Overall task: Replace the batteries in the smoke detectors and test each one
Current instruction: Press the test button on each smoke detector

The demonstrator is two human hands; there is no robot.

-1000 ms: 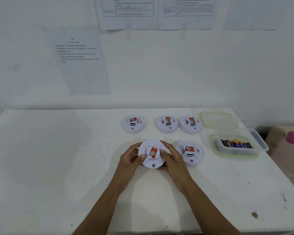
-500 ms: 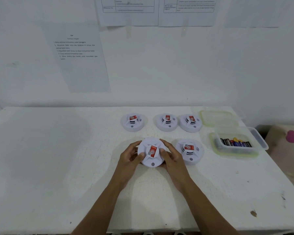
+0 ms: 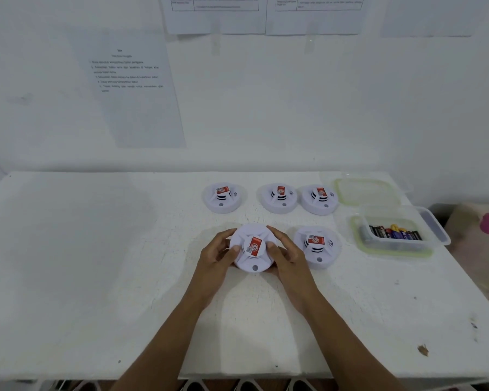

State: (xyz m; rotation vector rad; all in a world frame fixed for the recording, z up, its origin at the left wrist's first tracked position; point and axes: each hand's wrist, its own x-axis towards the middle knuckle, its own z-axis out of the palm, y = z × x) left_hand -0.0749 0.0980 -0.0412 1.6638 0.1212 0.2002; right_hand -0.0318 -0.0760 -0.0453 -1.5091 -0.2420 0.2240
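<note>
From the head camera, you have one smoke detector [image 3: 253, 248] between both hands at the near middle of the white table [image 3: 96, 263], its red-labelled face up. Your left grip [image 3: 213, 256] curls round its 9 o'clock edge and your right grip [image 3: 287, 255] round its 3 o'clock edge. Each thumb lies on the top face beside the label, and the fingers wrap the rim. You cannot tell whether its base touches the table. Taking that detector as the centre of the dial, a second detector [image 3: 316, 246] sits just beside your right grip at 3 o'clock, flat on the table. Three more stand in a row farther off: the left one [image 3: 223, 197] at 11 o'clock, the middle one [image 3: 278, 198] at 1 o'clock, and the right one [image 3: 319, 199], almost touching the middle one, at 2 o'clock. Beyond the second detector, still at 3 o'clock, an open clear box [image 3: 432, 230] holds a heap of batteries [image 3: 393, 232]. Its lid [image 3: 364, 190] lies flat just behind it at 2 o'clock. Printed sheets [image 3: 130, 88] hang on the wall at 12 o'clock, their text too blurred to read.
</note>
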